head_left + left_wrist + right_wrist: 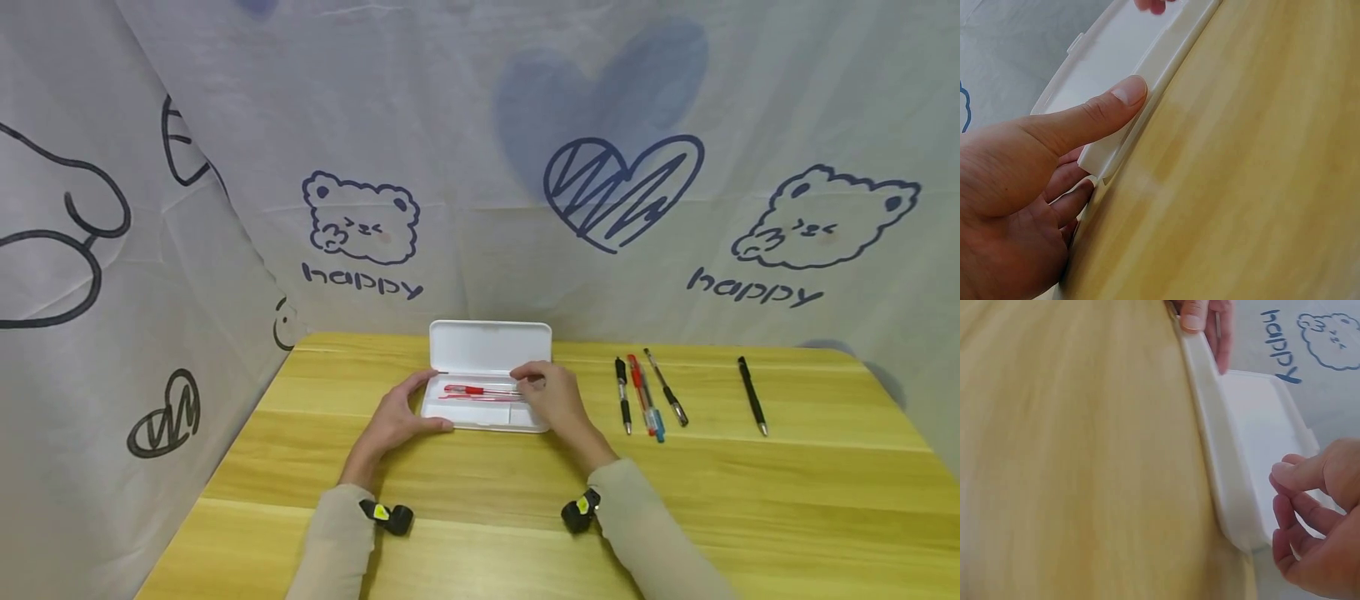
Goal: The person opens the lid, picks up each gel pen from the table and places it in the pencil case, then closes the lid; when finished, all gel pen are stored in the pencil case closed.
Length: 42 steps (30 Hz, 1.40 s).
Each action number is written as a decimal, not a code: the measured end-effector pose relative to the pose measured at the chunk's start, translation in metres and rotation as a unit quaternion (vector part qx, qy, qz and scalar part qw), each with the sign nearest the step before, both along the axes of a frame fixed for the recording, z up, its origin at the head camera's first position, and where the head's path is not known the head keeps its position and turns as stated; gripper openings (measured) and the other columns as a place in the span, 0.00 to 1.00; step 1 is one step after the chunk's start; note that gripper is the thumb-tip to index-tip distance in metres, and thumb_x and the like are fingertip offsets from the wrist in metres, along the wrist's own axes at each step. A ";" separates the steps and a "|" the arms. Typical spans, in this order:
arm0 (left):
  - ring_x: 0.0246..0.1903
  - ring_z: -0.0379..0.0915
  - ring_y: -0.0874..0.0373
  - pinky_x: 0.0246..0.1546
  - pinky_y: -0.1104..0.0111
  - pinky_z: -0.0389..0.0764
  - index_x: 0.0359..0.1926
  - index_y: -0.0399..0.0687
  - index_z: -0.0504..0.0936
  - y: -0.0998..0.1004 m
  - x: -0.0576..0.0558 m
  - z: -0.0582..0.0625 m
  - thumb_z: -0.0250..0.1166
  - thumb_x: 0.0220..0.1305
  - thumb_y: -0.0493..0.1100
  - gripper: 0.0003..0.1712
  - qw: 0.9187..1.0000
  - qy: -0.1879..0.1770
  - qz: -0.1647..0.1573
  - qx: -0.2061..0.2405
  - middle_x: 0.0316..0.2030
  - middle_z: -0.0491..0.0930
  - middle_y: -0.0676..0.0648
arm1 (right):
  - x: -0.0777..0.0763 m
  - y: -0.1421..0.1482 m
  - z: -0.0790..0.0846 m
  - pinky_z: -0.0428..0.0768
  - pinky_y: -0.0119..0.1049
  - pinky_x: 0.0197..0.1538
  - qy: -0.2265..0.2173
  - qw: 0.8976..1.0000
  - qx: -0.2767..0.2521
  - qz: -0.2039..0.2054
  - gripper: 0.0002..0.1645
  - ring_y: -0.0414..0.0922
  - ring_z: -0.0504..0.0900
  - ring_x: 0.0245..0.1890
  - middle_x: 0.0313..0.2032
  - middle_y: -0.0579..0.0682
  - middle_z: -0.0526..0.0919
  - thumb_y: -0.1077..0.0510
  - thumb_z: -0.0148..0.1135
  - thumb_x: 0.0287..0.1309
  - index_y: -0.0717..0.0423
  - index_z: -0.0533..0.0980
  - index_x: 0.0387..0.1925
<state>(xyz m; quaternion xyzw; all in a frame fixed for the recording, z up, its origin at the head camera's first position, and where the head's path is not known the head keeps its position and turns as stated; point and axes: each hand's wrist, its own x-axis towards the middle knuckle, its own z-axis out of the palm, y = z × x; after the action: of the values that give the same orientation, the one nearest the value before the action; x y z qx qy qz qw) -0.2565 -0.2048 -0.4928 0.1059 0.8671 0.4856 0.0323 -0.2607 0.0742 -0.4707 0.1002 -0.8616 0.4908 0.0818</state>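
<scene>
A white pencil case (491,425) stands on the table with its lid (491,346) raised at the back. Inside lies a clear-barrelled pen with a red cap (468,390), beside a thin red stick-like item (472,398). My left hand (397,414) grips the case's left end, thumb on the front rim and fingers round the side, as the left wrist view confirms. Over the right end of the case is my right hand (555,400), thumb and index fingertips close together. The right wrist view shows nothing between those fingertips (1282,472); the pen's right end is hidden near them.
Right of the case lie a black pen (623,396), a red pen (639,379) with a blue-tipped pen (657,423) against it, and a clear pen with black grip (667,390). Another black pen (752,396) lies farther right. A printed cloth (480,167) hangs behind the table.
</scene>
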 end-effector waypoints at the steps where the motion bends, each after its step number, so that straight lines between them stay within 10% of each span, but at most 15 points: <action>1: 0.75 0.54 0.43 0.77 0.50 0.53 0.72 0.44 0.70 0.000 0.000 0.000 0.86 0.45 0.45 0.54 1.000 0.000 0.000 -0.001 0.73 0.67 0.40 | 0.001 0.004 0.002 0.81 0.46 0.51 0.000 1.000 -0.009 0.002 0.09 0.51 0.82 0.44 0.41 0.54 0.88 0.69 0.66 0.62 0.62 0.87 0.42; 21: 0.75 0.54 0.43 0.76 0.49 0.53 0.72 0.44 0.70 0.003 -0.001 -0.001 0.86 0.45 0.44 0.53 1.000 -0.001 -0.002 0.001 0.72 0.68 0.40 | 0.034 0.088 0.038 0.81 0.33 0.42 0.074 0.997 0.002 -0.017 0.14 0.51 0.85 0.44 0.47 0.55 0.88 0.66 0.67 0.65 0.59 0.84 0.52; 42: 0.74 0.56 0.43 0.76 0.48 0.54 0.72 0.45 0.70 0.001 0.001 -0.001 0.86 0.46 0.47 0.53 1.000 -0.004 -0.007 0.004 0.72 0.68 0.41 | 0.046 0.183 0.028 0.76 0.17 0.40 0.072 0.988 -0.020 -0.132 0.14 0.31 0.77 0.42 0.51 0.61 0.85 0.63 0.63 0.69 0.63 0.82 0.54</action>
<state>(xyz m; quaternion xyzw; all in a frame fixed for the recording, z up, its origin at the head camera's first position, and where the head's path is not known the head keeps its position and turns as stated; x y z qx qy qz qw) -0.2557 -0.2040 -0.4939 0.1099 0.8644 0.4891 0.0384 -0.2149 0.2575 -0.4424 0.0186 -0.8494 0.4840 0.2097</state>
